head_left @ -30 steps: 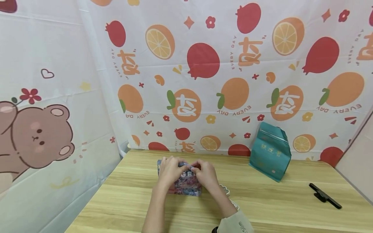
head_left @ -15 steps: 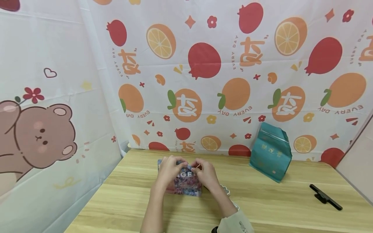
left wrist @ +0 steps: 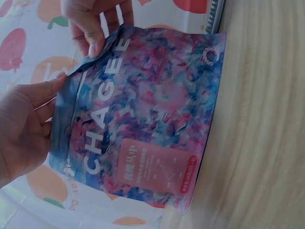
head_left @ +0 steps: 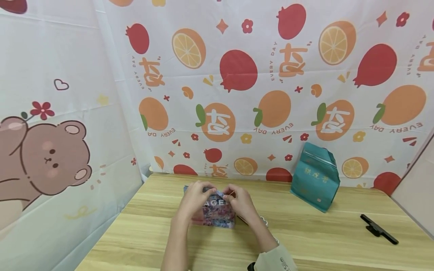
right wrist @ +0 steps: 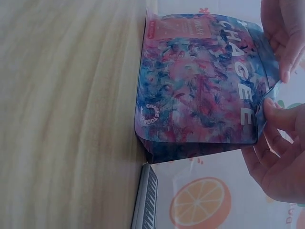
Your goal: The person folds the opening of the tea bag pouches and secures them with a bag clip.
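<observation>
A blue-and-pink resealable pouch (head_left: pixel 217 214) lettered "CHAGEE" stands upright on the wooden table, its pink label (left wrist: pixel 157 167) low on the front. My left hand (head_left: pixel 194 199) pinches the top edge between thumb and fingers, left of the middle. Close beside it, my right hand (head_left: pixel 240 201) pinches the same edge with thumb (right wrist: pixel 276 114) in front and fingers behind. Between the two hands the rim is bent and puckered. In the head view the hands cover much of the pouch's upper part.
A teal pouch (head_left: pixel 315 177) stands at the back right near the fruit-print curtain (head_left: pixel 237 113). A black bar-shaped clip (head_left: pixel 378 228) lies at the right. A grey, ribbed strip-like object (right wrist: pixel 145 195) lies beside the pouch; white scalloped-edged items (head_left: pixel 263 221) show partly behind my right forearm.
My left hand has shifted slightly left along the pouch's top edge, uncovering more of the lettering. My right hand keeps its pinch, and the pouch stays in place.
</observation>
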`<state>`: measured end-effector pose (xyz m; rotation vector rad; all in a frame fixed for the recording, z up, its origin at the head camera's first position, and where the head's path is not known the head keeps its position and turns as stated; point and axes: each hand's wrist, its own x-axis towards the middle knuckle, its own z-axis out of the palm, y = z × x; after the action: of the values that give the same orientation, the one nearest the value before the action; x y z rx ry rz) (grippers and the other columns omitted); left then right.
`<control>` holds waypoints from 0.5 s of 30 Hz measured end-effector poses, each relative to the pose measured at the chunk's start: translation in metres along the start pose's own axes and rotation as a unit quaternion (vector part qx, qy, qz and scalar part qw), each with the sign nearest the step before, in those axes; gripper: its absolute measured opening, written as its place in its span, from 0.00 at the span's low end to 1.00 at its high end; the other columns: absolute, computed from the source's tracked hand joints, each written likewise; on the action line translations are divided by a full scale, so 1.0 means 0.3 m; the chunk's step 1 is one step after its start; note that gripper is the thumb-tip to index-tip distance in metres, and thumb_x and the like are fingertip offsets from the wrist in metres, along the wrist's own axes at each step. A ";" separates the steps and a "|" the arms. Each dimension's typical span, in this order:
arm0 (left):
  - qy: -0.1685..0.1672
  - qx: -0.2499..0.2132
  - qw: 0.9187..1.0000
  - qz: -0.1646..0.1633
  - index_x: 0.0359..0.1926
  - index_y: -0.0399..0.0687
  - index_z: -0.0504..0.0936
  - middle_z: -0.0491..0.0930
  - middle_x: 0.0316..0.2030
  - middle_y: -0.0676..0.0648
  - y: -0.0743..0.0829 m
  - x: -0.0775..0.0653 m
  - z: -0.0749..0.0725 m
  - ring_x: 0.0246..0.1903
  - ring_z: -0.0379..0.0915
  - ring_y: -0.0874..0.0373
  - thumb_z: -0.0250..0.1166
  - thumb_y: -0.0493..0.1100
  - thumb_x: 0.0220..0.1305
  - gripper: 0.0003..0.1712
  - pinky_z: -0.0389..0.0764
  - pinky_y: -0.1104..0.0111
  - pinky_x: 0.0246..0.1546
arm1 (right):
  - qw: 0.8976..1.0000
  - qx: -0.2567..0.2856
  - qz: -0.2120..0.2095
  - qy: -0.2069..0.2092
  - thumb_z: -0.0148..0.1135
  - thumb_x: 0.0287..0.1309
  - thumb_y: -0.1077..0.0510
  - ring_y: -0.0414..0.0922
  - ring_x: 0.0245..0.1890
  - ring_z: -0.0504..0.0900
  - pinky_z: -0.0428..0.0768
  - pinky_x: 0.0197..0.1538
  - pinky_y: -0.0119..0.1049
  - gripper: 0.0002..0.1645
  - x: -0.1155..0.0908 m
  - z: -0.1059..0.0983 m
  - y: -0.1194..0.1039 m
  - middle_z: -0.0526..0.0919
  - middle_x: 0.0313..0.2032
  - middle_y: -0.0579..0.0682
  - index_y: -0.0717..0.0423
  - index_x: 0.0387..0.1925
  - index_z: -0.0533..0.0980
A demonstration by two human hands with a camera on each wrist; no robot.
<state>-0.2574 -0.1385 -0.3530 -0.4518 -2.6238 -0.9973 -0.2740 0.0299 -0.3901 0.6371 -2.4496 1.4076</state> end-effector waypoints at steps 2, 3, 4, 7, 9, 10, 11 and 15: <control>-0.005 -0.001 1.000 -0.007 0.33 0.46 0.85 0.81 0.34 0.50 0.000 -0.002 -0.006 0.40 0.75 0.52 0.64 0.41 0.59 0.05 0.73 0.57 0.39 | 1.000 -0.002 -0.003 -0.001 0.62 0.53 0.66 0.39 0.26 0.75 0.73 0.30 0.33 0.04 0.001 -0.001 0.002 0.77 0.25 0.43 0.55 0.27 0.77; -0.005 0.003 1.000 -0.009 0.33 0.46 0.85 0.80 0.34 0.50 0.002 -0.002 -0.008 0.41 0.74 0.51 0.64 0.41 0.59 0.05 0.73 0.56 0.41 | 1.000 -0.003 -0.003 -0.001 0.62 0.53 0.66 0.39 0.27 0.75 0.73 0.30 0.33 0.04 0.000 -0.001 0.003 0.77 0.25 0.43 0.55 0.27 0.77; -0.004 0.006 1.000 -0.010 0.33 0.46 0.85 0.80 0.33 0.50 0.003 -0.001 -0.007 0.40 0.74 0.51 0.64 0.41 0.59 0.05 0.73 0.56 0.40 | 1.000 -0.004 -0.001 -0.002 0.62 0.53 0.66 0.39 0.27 0.75 0.73 0.30 0.33 0.04 0.000 -0.001 0.004 0.77 0.25 0.43 0.55 0.27 0.77; 0.004 0.020 1.000 -0.009 0.33 0.45 0.85 0.79 0.31 0.50 0.007 0.001 -0.002 0.36 0.73 0.53 0.64 0.41 0.59 0.05 0.72 0.59 0.37 | 1.000 0.001 -0.005 -0.002 0.62 0.53 0.66 0.39 0.27 0.75 0.74 0.30 0.34 0.04 0.000 -0.001 0.003 0.77 0.25 0.43 0.56 0.27 0.77; 0.015 0.030 0.999 -0.010 0.32 0.44 0.85 0.78 0.29 0.51 0.008 0.003 0.003 0.33 0.72 0.56 0.64 0.41 0.59 0.05 0.71 0.61 0.34 | 1.000 0.003 -0.007 -0.001 0.62 0.53 0.66 0.40 0.27 0.75 0.74 0.31 0.34 0.04 0.000 0.000 0.001 0.77 0.25 0.43 0.56 0.27 0.77; 0.018 0.036 0.999 -0.010 0.32 0.44 0.85 0.78 0.28 0.51 0.008 0.005 0.005 0.31 0.70 0.57 0.64 0.40 0.59 0.05 0.70 0.62 0.32 | 1.000 0.004 -0.008 0.000 0.62 0.53 0.66 0.39 0.27 0.75 0.74 0.31 0.34 0.04 0.001 0.000 -0.001 0.77 0.25 0.43 0.56 0.27 0.77; 0.022 0.041 0.999 -0.008 0.32 0.44 0.85 0.77 0.27 0.52 0.007 0.006 0.008 0.30 0.69 0.58 0.64 0.40 0.59 0.05 0.69 0.63 0.31 | 1.000 0.004 -0.011 0.001 0.63 0.53 0.66 0.39 0.27 0.75 0.74 0.31 0.35 0.04 0.002 0.001 -0.002 0.77 0.25 0.44 0.56 0.27 0.77; 0.031 0.060 0.998 -0.003 0.32 0.42 0.84 0.77 0.26 0.52 0.004 0.012 0.013 0.25 0.65 0.60 0.64 0.40 0.59 0.05 0.66 0.66 0.27 | 1.000 -0.002 -0.005 0.004 0.63 0.53 0.66 0.39 0.27 0.75 0.73 0.31 0.34 0.04 0.003 0.002 -0.008 0.77 0.25 0.43 0.55 0.27 0.77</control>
<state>-0.2607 -0.1344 -0.3537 -0.3789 -2.6135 -0.8348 -0.2736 0.0281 -0.3880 0.6398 -2.4388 1.3992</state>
